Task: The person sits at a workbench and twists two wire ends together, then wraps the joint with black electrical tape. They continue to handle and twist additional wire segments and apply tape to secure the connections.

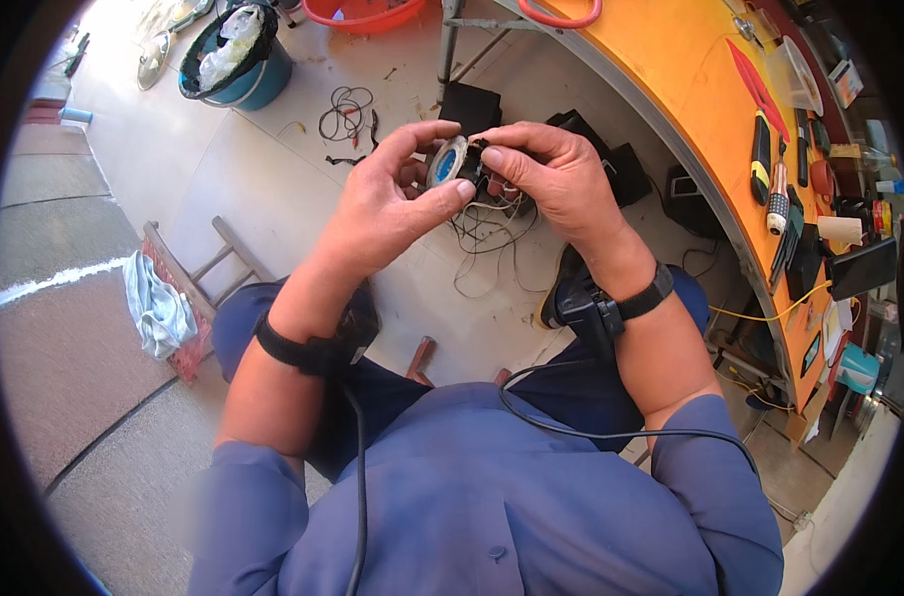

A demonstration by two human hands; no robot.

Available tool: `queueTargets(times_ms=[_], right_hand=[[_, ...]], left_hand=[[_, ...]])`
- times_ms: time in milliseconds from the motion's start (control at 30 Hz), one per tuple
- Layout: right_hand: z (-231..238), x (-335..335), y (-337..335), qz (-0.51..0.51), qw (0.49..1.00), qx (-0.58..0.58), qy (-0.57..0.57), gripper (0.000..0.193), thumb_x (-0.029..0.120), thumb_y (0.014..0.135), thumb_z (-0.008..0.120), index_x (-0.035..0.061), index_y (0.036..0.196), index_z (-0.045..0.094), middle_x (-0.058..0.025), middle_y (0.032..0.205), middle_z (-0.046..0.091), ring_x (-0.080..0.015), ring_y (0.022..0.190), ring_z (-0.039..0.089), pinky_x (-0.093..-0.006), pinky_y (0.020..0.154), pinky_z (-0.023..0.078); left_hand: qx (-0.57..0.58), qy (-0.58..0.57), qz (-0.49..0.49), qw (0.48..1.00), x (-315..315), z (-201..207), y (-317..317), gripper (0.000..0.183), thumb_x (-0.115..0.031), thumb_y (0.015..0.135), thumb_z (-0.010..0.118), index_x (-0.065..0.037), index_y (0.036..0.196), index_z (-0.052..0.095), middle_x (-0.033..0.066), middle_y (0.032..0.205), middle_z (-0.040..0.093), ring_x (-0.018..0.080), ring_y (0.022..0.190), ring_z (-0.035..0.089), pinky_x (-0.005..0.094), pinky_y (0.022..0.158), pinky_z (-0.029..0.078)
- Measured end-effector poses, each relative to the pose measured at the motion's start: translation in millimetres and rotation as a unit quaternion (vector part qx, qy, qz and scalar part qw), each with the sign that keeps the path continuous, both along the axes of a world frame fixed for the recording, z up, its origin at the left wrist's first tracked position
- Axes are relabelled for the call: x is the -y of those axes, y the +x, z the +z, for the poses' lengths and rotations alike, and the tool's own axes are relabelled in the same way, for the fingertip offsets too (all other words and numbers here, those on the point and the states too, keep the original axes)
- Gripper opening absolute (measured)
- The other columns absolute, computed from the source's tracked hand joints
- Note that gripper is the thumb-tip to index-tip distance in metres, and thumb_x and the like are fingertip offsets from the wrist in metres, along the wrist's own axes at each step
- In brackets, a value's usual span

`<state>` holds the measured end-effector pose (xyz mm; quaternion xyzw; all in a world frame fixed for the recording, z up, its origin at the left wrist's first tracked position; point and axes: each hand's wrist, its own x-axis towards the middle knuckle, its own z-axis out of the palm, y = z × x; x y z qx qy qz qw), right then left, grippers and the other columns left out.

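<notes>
While the left grip (397, 204) partly hides a disc (445, 166), wires (487, 221) tangle nearby.

Orange tbl (661, 70) w/ screwdriver (778, 212), misc tools (761, 164)

Blue disc (445, 166) in whitish ring (460, 146), black part (476, 162), orange tabletop (671, 70), teal bucket (265, 87), red basin (375, 20), light-blue cloth (159, 306)

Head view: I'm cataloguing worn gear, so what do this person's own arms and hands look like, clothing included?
The left hand and right hand wear no gloves. The shirt's short blue sleeves cover the upper arms. A black left strap and black right strap circle the forearms; the right one carries a boxy black device. Black cables trail from near both.
</notes>
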<state>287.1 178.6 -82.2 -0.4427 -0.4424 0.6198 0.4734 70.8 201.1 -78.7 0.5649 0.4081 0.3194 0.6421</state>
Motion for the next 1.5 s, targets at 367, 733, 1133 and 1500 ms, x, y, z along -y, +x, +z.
queueTargets(times_ms=[367,733,1133,1500], right_hand=[[28,7,-12,0.005,0.997,0.014,0.074,0.018,0.006,0.095,0.07,-0.0005,0.111,0.073,-0.0028,0.095,0.073,-0.0067,0.082,0.065,-0.0211,0.076,0.055],[74,19,-61,0.024,0.983,0.006,0.184,0.017,0.005,0.094,0.07,-0.0007,0.11,0.074,-0.0039,0.095,0.074,-0.0075,0.086,0.067,-0.0215,0.078,0.055],[110,33,-80,0.06,0.991,0.026,0.12,0.017,0.003,0.098,0.067,-0.0011,0.114,0.071,-0.0016,0.095,0.072,-0.0039,0.081,0.064,-0.015,0.07,0.049],[101,32,-82,0.054,0.985,0.0,0.162,0.016,0.003,0.097,0.067,-0.0007,0.112,0.071,-0.0007,0.093,0.072,-0.0026,0.079,0.062,-0.016,0.068,0.049]], left_hand=[[0.026,0.052,0.0,0.998,5,21,-13,0.06,-0.018,0.085,0.081,-0.002,0.137,0.055,0.0038,0.098,0.065,0.0074,0.083,0.061,0.0231,0.072,0.051],[0.116,0.135,0.004,0.984,21,54,-59,0.057,-0.017,0.088,0.08,-0.002,0.137,0.054,0.0056,0.11,0.065,0.0094,0.099,0.062,0.0234,0.084,0.052],[0.035,0.221,0.023,0.974,30,67,-88,0.077,-0.05,0.082,0.076,-0.001,0.138,0.056,0.0104,0.106,0.066,0.0155,0.09,0.064,0.0251,0.08,0.052],[0.071,0.221,0.004,0.973,35,68,-80,0.079,-0.049,0.081,0.078,0.0,0.139,0.055,0.0123,0.111,0.066,0.0168,0.096,0.065,0.0282,0.085,0.054]])
